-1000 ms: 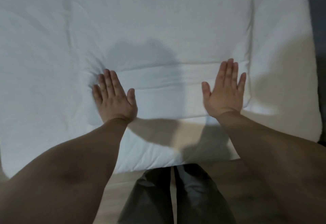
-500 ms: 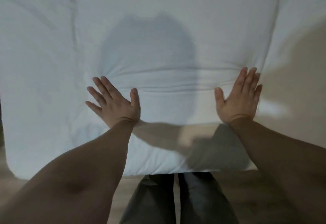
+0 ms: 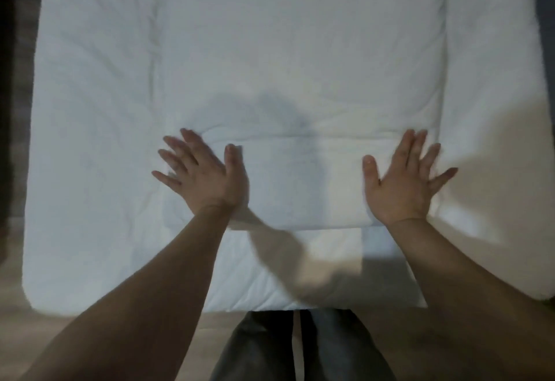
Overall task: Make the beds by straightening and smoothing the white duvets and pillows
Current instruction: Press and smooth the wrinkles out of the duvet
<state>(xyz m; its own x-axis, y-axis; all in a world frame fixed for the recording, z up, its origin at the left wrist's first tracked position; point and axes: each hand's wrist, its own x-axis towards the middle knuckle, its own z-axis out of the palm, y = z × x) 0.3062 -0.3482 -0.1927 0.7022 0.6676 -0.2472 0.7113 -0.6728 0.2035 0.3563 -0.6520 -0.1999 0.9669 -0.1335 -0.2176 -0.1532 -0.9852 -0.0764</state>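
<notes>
A white duvet [image 3: 300, 56] lies folded lengthwise down the middle of the bed, over the white bedding [image 3: 90, 170]. A crosswise crease runs between my hands near the duvet's near end. My left hand [image 3: 204, 176] lies flat with fingers spread on the duvet's left edge. My right hand [image 3: 405, 182] lies flat with fingers spread on its right edge. Both hands are slightly blurred. Neither holds anything.
The bed's near edge [image 3: 270, 305] is just in front of my dark trouser legs [image 3: 300, 347]. Wooden floor [image 3: 75, 329] shows at the bottom left. A dark strip runs along the bed's left side [image 3: 15, 80] and the right top corner.
Both hands have slid outward along the duvet, fingers spreading wider. The view has pulled back, showing more of the bed on both sides.
</notes>
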